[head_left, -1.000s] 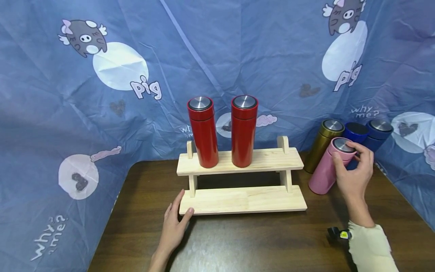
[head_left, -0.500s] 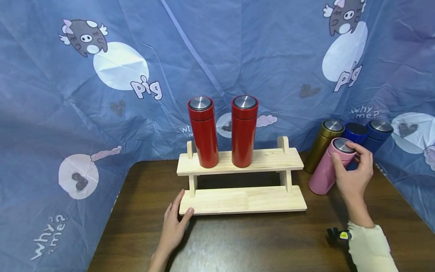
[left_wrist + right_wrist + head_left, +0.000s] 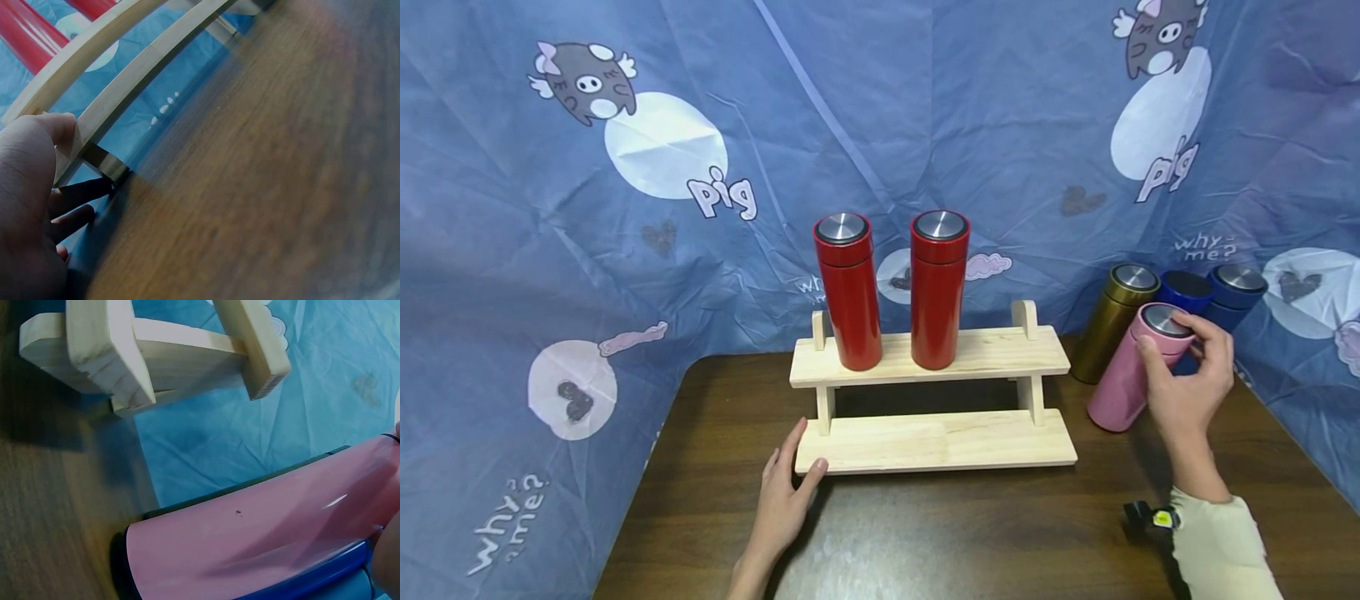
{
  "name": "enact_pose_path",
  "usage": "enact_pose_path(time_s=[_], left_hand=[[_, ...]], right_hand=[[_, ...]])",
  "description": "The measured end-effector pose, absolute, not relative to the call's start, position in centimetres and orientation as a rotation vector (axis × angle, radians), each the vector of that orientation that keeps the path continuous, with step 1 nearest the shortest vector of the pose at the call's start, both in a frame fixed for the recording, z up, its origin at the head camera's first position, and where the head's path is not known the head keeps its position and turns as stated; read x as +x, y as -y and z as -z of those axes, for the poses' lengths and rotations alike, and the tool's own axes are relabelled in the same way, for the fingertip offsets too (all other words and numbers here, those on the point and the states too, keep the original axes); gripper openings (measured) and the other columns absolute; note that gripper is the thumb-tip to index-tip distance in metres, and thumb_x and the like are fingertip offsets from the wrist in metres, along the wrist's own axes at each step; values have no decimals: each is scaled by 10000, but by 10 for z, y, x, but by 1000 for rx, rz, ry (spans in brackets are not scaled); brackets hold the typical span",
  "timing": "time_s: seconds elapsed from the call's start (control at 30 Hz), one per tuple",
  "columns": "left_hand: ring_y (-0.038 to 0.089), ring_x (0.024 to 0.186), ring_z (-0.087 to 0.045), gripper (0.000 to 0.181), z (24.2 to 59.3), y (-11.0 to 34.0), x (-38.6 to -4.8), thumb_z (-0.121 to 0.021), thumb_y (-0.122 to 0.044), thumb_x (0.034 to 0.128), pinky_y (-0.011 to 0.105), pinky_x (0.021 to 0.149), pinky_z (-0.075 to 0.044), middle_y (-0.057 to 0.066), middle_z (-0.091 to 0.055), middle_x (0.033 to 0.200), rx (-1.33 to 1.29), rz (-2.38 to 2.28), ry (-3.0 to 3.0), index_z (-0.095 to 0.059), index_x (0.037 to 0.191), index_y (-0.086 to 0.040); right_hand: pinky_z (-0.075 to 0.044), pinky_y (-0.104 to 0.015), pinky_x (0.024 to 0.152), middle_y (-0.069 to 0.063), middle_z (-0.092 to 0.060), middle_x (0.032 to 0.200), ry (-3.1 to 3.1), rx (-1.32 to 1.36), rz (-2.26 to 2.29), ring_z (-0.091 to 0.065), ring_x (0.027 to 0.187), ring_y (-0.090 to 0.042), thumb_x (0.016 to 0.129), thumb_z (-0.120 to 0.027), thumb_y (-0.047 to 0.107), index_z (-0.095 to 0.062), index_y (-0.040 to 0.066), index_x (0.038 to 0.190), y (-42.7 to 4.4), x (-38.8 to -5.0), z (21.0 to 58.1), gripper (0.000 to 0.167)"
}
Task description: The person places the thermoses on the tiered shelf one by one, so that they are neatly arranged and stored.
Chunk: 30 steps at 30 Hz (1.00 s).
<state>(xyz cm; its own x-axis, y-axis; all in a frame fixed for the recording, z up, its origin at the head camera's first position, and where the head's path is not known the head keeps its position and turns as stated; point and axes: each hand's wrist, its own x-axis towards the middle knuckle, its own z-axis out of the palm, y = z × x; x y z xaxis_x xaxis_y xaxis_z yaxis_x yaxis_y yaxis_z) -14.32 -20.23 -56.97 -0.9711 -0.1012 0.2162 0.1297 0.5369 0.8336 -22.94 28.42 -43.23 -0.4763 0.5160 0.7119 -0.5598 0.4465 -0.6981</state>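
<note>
With thumb and fingers my right hand grips the pink thermos around its lid end. In the right wrist view the pink thermos fills the lower part, and most of the hand is cut off. My left hand holds the left end of a two-tier wooden rack, thumb over the lower shelf's corner. The left wrist view has that hand with other fingers below the board. Two red thermoses, one at left and one mid-shelf, stand upright on the upper shelf.
Behind the pink thermos stand a gold thermos, a bright blue one and a darker blue one. A blue patterned cloth hangs around the back of the brown table. A small black device sits at the right wrist.
My right hand and the pink thermos have shifted slightly to the right, away from the rack. The left hand, the rack and the red thermoses stay where they were.
</note>
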Motion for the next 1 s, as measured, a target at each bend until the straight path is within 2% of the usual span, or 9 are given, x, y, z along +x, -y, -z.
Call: enact_pose_path(time_s=[0.23,0.37,0.6,1.0], left_hand=[[512,1592,-377,695,571,202,-142,-705,-299,1096,727,1317,-144,150,-466,1731,-16,1406,2535,-431,1701,-94],[501,1592,-386,694,571,203,-142,-705,-298,1098,722,1320,-146,152,-465,1731,-22,1396,2534,-431,1701,-90],[488,1591,-395,694,570,203,-143,-706,-298,1097,705,1328,-142,151,-471,1727,-27,1396,2534,-432,1701,-96],[491,1592,-394,696,569,202,-143,-708,-297,1096,694,1334,-137,153,-470,1727,-16,1398,2544,-432,1699,-87]], right_hand=[[-491,-179,926,136,-687,1213,1557,100,-1298,-614,1189,-95,864,-897,169,-709,-163,1266,-280,-225,420,554],[-501,-190,931,80,-711,1213,1483,138,-1341,-623,1196,-142,835,-926,206,-732,-149,1247,-278,-223,414,578],[-518,-214,939,-41,-726,1210,1376,195,-1399,-638,1173,-198,785,-930,160,-744,-154,1195,-271,-219,401,548],[-581,-235,949,-158,-725,1205,1287,299,-1495,-701,1121,-251,774,-939,89,-709,-191,1174,-251,-192,374,540]])
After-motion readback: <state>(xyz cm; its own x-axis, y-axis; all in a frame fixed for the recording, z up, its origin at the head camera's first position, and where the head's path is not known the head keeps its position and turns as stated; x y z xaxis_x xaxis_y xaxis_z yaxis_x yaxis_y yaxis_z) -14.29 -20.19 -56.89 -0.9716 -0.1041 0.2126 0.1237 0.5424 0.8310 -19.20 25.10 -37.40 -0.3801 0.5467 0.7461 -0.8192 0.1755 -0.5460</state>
